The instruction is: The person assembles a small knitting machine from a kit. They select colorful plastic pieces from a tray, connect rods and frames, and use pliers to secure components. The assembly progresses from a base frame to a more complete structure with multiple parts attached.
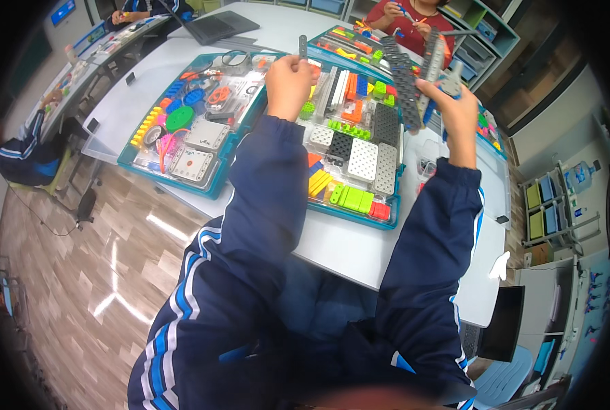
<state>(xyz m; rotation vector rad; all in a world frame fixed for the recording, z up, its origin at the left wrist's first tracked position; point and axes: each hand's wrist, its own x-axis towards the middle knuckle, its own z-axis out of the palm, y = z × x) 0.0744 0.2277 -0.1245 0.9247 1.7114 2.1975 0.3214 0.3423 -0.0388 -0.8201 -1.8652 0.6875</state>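
My left hand (286, 87) is closed on a short dark grey perforated beam (303, 45) that sticks up from its fingers, above the far part of the parts boxes. Raised at the right, my right hand (457, 117) grips a built model of construction parts (406, 85), with long dark grey and lighter beams and some blue pieces. Under and between the hands lies an opened teal parts box (395, 179), its compartments full of orange, green, yellow, white and black pieces. Its other teal half (209, 190) lies to the left, with gears, wheels and grey square units.
The white table (339, 249) carries a dark laptop (216, 27) at the far left and another parts box (339, 42) beyond. Across the table a person in red (370, 14) handles small pieces. A dark screen (508, 321) and blue chair (503, 379) are at the near right.
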